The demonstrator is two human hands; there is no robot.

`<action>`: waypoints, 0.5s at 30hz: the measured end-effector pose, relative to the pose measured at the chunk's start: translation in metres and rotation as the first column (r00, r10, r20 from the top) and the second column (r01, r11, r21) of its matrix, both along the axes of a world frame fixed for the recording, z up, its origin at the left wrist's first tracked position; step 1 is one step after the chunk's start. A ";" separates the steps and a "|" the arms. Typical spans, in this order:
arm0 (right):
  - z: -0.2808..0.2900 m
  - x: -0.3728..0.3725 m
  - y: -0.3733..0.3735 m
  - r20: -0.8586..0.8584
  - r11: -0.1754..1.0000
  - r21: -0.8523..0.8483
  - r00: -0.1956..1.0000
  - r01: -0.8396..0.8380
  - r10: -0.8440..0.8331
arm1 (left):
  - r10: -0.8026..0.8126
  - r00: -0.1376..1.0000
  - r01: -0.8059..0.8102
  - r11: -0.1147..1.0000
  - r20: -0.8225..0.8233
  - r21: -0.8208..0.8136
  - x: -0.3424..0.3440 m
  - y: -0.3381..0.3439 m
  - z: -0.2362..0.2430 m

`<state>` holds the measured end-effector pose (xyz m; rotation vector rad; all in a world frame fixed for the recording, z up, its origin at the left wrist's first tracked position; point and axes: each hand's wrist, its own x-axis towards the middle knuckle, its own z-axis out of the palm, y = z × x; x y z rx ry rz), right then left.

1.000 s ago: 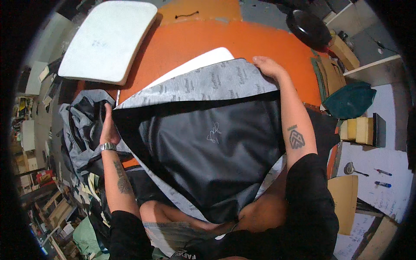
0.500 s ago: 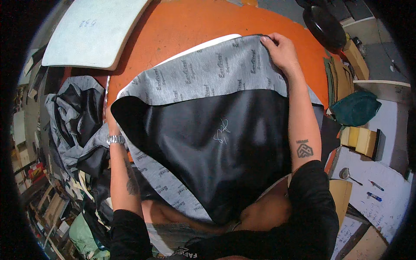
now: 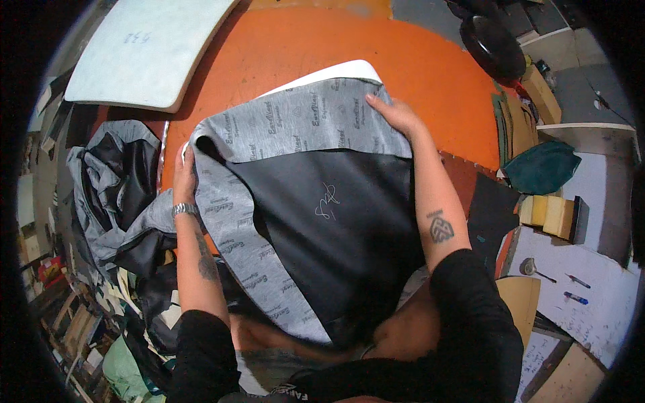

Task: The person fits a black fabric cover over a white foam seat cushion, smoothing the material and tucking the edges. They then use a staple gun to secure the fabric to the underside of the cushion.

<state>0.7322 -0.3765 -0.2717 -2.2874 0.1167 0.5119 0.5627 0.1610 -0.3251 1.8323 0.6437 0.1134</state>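
A large piece of black vinyl (image 3: pixel 322 255) with grey printed backing and white marks spans my lap and the orange table (image 3: pixel 282 40), its top and left edges folded over to show the backing. A white curved panel (image 3: pixel 336 68) shows behind its top edge. My left hand (image 3: pixel 183 174) grips the folded left corner and the white panel’s edge, fingers partly hidden. My right hand (image 3: pixel 386 111) holds the folded backing near the upper right corner, thumb on top.
A second white panel (image 3: pixel 141 54) lies upper left; crumpled grey-and-black material (image 3: pixel 114 195) is at left. On the right are a black oval object (image 3: pixel 490 43), a green piece (image 3: pixel 541 168), yellow foam blocks (image 3: pixel 551 215) and pens (image 3: pixel 576 297) on a white sheet (image 3: pixel 591 269).
The left side and top-left corner of the vinyl have folded inward, showing more grey backing. My left hand moved slightly right; my right hand rose, then shifted down and left with the top edge.
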 end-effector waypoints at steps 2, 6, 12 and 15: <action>0.000 -0.013 0.000 -0.023 0.999 -0.049 1.000 0.007 -0.008 | -0.013 1.000 0.013 1.000 -0.025 0.004 0.003 0.001 0.003; 0.000 -0.029 0.016 0.103 0.974 -0.186 0.988 0.130 -0.112 | 0.033 0.999 -0.030 0.995 0.029 -0.096 0.002 0.005 0.007; 0.080 -0.070 0.015 0.270 0.964 -0.055 0.934 0.259 -0.236 | 0.136 0.971 -0.115 0.987 0.196 -0.116 -0.068 0.007 0.088; 0.152 -0.106 0.012 0.361 0.933 -0.042 0.876 0.358 -0.320 | 0.120 0.923 -0.078 0.989 0.366 -0.126 -0.125 -0.016 0.165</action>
